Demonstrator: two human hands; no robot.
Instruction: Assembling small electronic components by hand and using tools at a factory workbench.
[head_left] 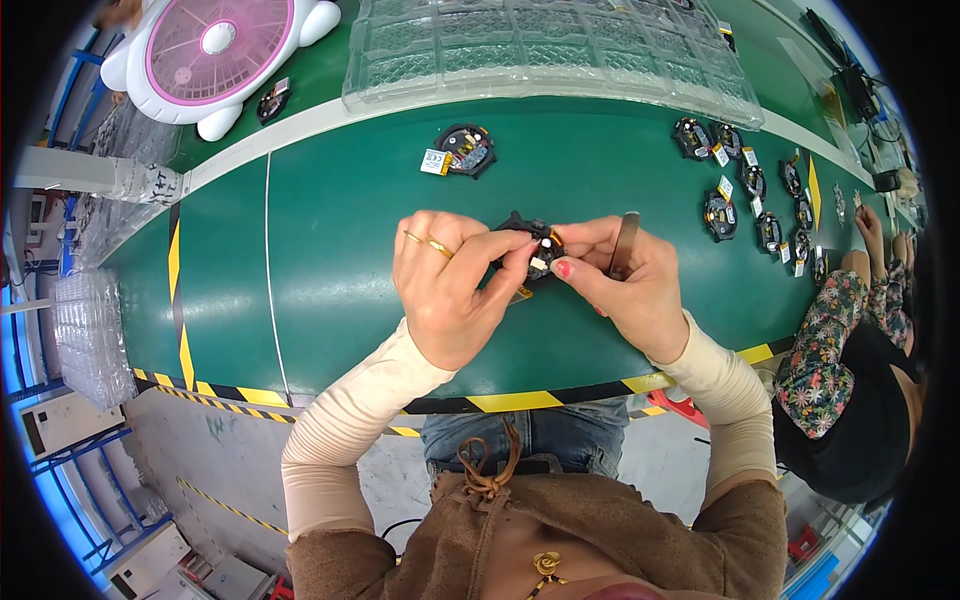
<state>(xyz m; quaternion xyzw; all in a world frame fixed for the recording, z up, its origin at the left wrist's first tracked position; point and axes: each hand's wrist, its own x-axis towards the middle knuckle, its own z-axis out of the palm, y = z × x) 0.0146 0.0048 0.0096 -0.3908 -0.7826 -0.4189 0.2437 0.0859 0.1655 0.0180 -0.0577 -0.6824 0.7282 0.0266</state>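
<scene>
Between both hands, over the middle of the green bench, is a round black watch body (pixel 541 262) with its inner electronics exposed. The fingers of my left hand (pixel 450 285) pinch at its upper left side; that hand wears two gold-coloured rings. My right hand (pixel 635 290) grips the watch's right side with thumb and index finger. Held in that same palm, a pair of metal tweezers (pixel 625 245) points upward. What exactly the fingertips press on is partly hidden. Farther off lies another open watch body (pixel 467 150) with a white-labelled piece beside it.
Several open watch bodies (pixel 719 215) lie at the right of the green bench (pixel 340 260). Clear plastic trays (pixel 550 50) are stacked behind a pale ledge. A pink-and-white fan (pixel 220 40) stands at the far left. At right, a co-worker's patterned sleeve (pixel 822 350) reaches the bench.
</scene>
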